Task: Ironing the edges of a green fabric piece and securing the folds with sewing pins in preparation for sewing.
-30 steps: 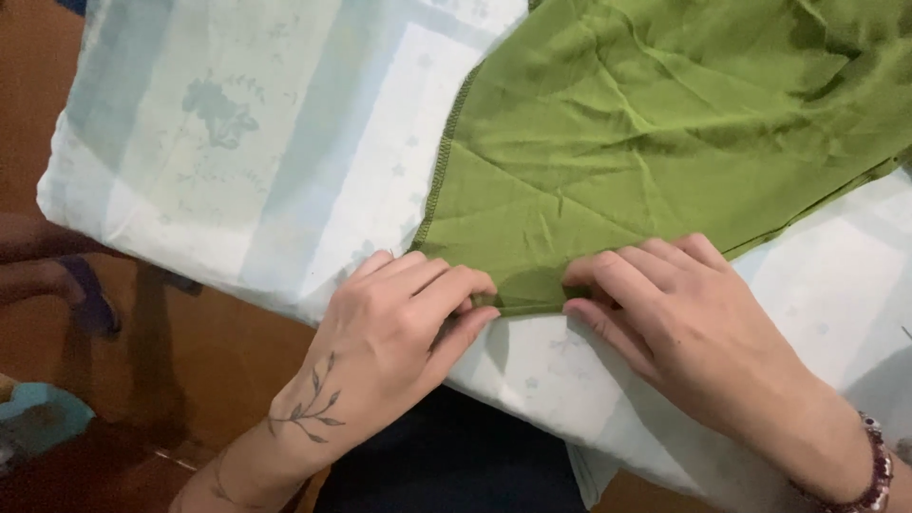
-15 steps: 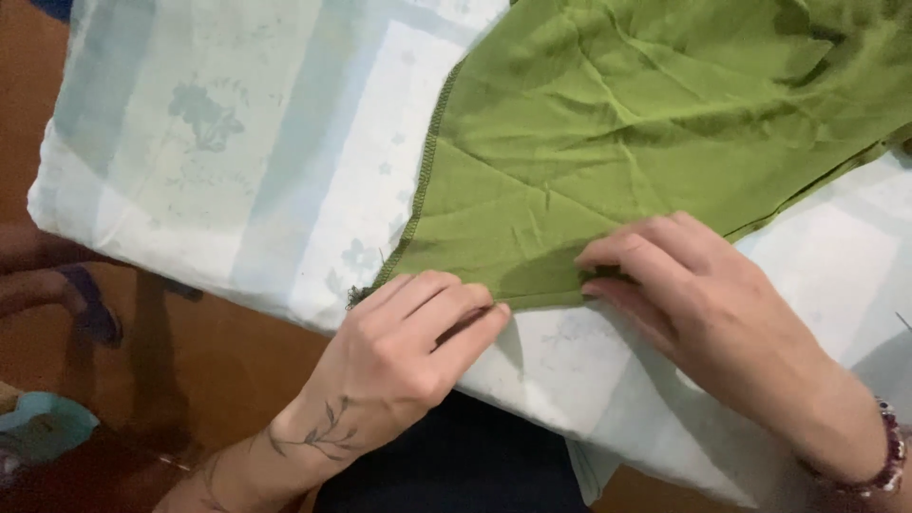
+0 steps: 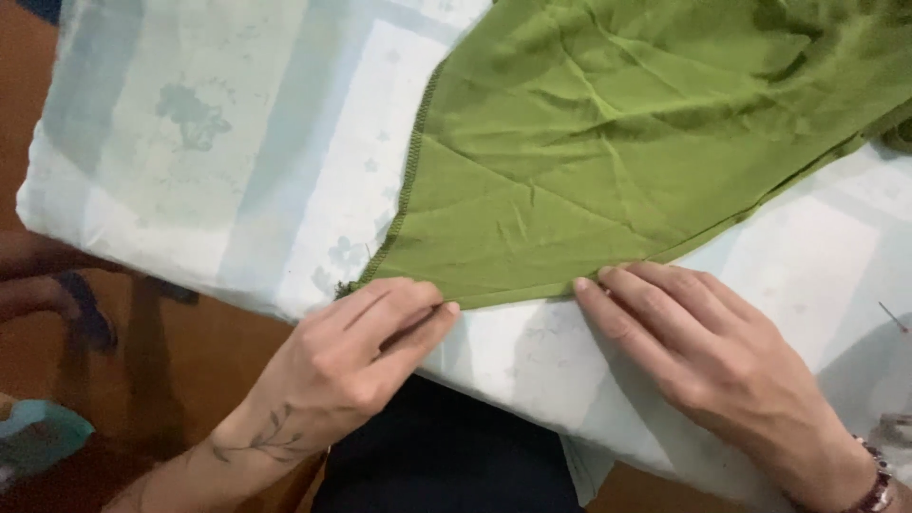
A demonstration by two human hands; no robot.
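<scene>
Where hands (image 3: 351,356) meet, green cloth (image 3: 608,142).

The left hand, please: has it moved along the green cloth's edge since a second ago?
Yes. The left hand has slid leftward to the green cloth's corner, away from the right hand.

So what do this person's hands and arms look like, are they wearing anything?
Both are bare, with no sleeves or gloves. The left hand has a dark line tattoo of a leafy sprig on the forearm near the wrist. The right hand has a dark red beaded bracelet at the wrist.
</scene>
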